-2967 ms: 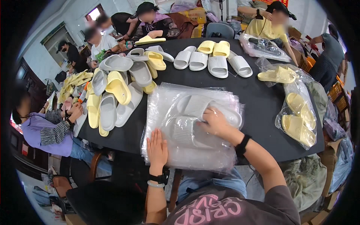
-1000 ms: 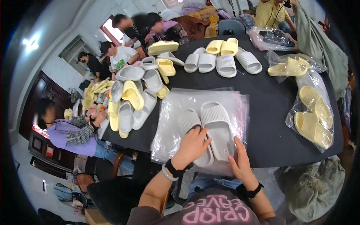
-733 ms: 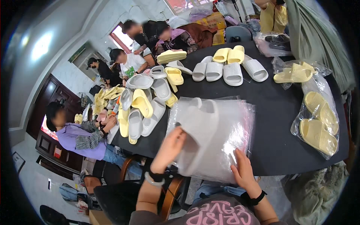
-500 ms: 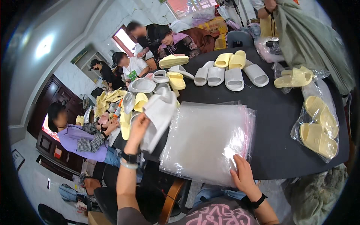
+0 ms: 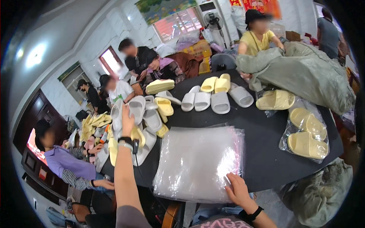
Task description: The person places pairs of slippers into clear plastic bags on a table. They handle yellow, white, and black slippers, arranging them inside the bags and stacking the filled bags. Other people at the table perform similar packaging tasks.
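My left hand (image 5: 128,124) reaches into the heap of slide sandals at the left, with its fingers closed around the edge of a grey slide (image 5: 116,117). Another grey slide (image 5: 136,109) sits just beside the fingers, and a yellow slide (image 5: 164,106) lies to the right. Near my wrist rests a larger grey slide (image 5: 147,146). My right hand (image 5: 238,192) is open, its fingers spread on the lower right corner of a stack of clear plastic bags (image 5: 195,163) on the black table.
Several grey and yellow slides (image 5: 219,102) stand along the table's far side. Bagged yellow slides (image 5: 308,146) lie at the right. A person in yellow (image 5: 258,40) handles a large grey-green sack (image 5: 300,68). A person in purple (image 5: 70,161) works at the left.
My left hand has moved farther into the heap, away from the pale grey slide it held earlier. The view has shifted, and the person in yellow shows more fully. My right hand stays on the bags.
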### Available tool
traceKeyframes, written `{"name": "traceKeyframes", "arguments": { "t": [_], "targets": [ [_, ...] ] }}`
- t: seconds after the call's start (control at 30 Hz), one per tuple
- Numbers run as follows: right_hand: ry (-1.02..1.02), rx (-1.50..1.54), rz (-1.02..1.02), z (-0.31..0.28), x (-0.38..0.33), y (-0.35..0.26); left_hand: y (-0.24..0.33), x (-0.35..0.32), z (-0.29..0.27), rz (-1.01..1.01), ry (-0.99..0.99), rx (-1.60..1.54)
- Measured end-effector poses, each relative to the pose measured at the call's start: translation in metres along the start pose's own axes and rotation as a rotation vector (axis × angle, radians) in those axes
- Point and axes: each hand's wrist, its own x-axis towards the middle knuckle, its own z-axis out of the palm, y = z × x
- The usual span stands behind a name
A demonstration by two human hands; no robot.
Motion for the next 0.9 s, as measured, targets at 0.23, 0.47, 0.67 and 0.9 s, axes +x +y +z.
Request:
{"name": "traceKeyframes", "arguments": {
  "t": [0.23,0.47,0.67,0.9],
  "targets": [
    [-0.038,-0.021,-0.019,-0.003,0.003,0.000,0.140,-0.172,0.001,0.199,-0.691,-0.155],
    [-0.032,0.217,0.059,-0.034,0.008,0.001,0.213,-0.270,-0.019,0.181,-0.752,0.067],
    [0.599,-0.283,0.230,-0.150,0.018,0.056,0.178,-0.333,0.019,0.109,-0.656,0.083],
    [0.929,-1.065,0.729,-0.316,-0.057,0.179,0.193,-0.323,0.025,0.100,-0.697,0.144]
  ]
}}
